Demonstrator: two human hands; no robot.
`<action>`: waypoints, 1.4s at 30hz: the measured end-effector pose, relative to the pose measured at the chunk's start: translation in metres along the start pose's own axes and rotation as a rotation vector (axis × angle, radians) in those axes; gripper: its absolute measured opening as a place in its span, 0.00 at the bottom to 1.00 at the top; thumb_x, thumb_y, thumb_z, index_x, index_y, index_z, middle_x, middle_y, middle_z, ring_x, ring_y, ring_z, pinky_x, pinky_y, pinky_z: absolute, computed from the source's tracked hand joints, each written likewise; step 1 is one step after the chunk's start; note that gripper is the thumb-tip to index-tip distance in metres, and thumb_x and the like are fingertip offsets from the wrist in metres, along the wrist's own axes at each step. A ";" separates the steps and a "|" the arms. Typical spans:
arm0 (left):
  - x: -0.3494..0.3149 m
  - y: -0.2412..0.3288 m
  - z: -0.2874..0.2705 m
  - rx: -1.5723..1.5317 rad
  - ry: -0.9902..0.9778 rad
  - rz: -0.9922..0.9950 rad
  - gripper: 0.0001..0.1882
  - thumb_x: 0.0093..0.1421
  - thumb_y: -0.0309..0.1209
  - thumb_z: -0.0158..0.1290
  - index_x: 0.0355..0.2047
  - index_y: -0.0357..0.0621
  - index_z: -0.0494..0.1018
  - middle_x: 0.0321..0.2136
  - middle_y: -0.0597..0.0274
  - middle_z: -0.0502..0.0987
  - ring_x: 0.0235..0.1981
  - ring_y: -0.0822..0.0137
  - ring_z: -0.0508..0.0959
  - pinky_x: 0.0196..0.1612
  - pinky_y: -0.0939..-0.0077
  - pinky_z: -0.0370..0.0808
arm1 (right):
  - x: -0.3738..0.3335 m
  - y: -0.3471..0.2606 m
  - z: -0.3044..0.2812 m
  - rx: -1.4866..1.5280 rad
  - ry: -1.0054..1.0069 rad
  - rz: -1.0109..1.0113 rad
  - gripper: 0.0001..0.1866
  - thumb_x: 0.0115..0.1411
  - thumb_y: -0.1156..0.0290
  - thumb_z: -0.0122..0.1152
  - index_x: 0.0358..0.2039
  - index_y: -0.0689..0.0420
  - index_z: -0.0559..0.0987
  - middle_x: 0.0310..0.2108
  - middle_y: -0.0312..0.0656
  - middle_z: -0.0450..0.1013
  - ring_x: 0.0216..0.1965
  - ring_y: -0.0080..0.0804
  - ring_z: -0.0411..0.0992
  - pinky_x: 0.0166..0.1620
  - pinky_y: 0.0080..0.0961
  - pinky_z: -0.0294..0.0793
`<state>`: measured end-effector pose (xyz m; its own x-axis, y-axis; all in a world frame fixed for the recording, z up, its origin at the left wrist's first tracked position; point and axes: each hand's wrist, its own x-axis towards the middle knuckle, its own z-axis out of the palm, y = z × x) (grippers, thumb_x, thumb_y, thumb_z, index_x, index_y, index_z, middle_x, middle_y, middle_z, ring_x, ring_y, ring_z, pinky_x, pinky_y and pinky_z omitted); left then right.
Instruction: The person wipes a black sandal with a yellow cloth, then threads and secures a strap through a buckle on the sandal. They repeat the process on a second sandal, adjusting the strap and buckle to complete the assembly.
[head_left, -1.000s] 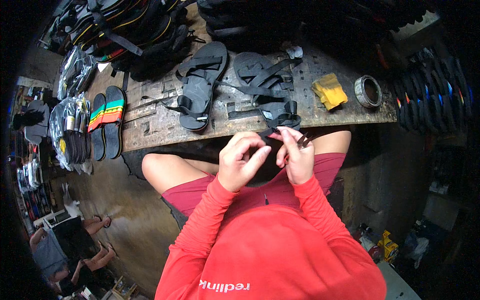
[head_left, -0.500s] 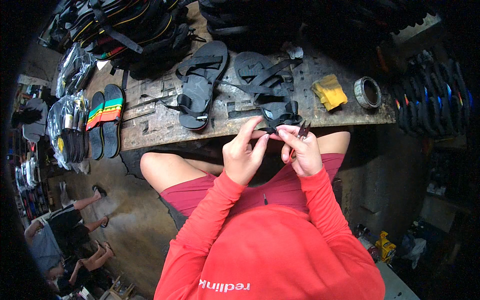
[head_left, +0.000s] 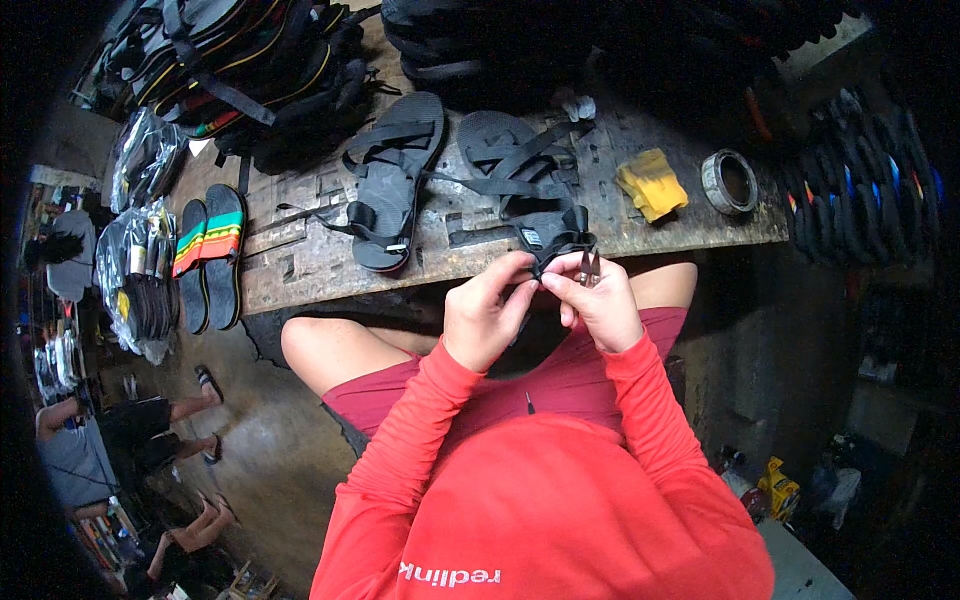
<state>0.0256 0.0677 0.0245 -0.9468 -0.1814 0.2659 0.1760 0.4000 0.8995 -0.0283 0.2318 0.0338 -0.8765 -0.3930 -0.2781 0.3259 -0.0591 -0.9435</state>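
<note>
At the bench's near edge lies the right-hand one of two black strap sandals (head_left: 497, 135), its heel toward me. My left hand (head_left: 484, 312) pinches a black strap (head_left: 541, 262) at that sandal's heel. My right hand (head_left: 603, 305) meets it there, thumb and fingertips closed on the same strap. Small thread snips (head_left: 590, 267) are also tucked in my right hand, blades pointing up and away. The exact bit of strap between my fingertips is partly hidden. To the left lies the other strap sandal (head_left: 385, 215), its straps loose.
A yellow cloth (head_left: 651, 185) and a tape roll (head_left: 730, 183) lie on the worn bench (head_left: 330, 268) at right. Slide sandals with striped bands (head_left: 224, 238) sit at the left edge. Stacked footwear (head_left: 225, 75) crowds the back. Other people (head_left: 165, 420) are at far left.
My left thumb and fingers have drawn together on the strap, and both hands now sit closer to each other. The snips' blades have swung more upright. The whole view has shifted slightly.
</note>
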 end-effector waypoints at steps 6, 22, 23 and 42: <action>0.004 0.000 0.001 0.572 0.028 0.419 0.15 0.51 0.24 0.64 0.41 0.41 0.78 0.39 0.55 0.77 0.26 0.62 0.81 0.27 0.70 0.79 | -0.006 0.016 0.011 -0.426 0.198 -0.453 0.03 0.62 0.77 0.61 0.35 0.62 0.77 0.27 0.32 0.71 0.27 0.16 0.66 0.30 0.16 0.67; 0.006 0.023 -0.007 0.288 -0.249 0.268 0.15 0.54 0.28 0.63 0.44 0.44 0.78 0.46 0.54 0.77 0.38 0.56 0.82 0.35 0.69 0.81 | -0.019 0.018 -0.022 -0.411 0.038 -0.847 0.11 0.52 0.82 0.70 0.37 0.58 0.82 0.31 0.41 0.77 0.31 0.32 0.76 0.35 0.25 0.75; 0.008 0.022 -0.007 0.159 -0.226 0.246 0.13 0.56 0.25 0.61 0.43 0.42 0.79 0.44 0.54 0.78 0.38 0.57 0.83 0.38 0.70 0.80 | -0.019 0.017 -0.022 -0.446 0.081 -0.791 0.13 0.52 0.81 0.70 0.39 0.58 0.82 0.31 0.40 0.77 0.31 0.32 0.76 0.34 0.25 0.75; 0.006 -0.004 0.006 -0.260 -0.200 -0.270 0.05 0.62 0.25 0.57 0.36 0.36 0.80 0.26 0.61 0.82 0.29 0.77 0.81 0.33 0.80 0.76 | -0.010 0.022 -0.017 -0.651 0.155 -0.616 0.20 0.52 0.80 0.67 0.48 0.59 0.81 0.39 0.46 0.78 0.34 0.32 0.78 0.36 0.26 0.78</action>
<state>0.0176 0.0705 0.0205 -0.9973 -0.0606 -0.0404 -0.0473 0.1170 0.9920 -0.0180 0.2500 0.0129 -0.8826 -0.3330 0.3320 -0.4390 0.3304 -0.8355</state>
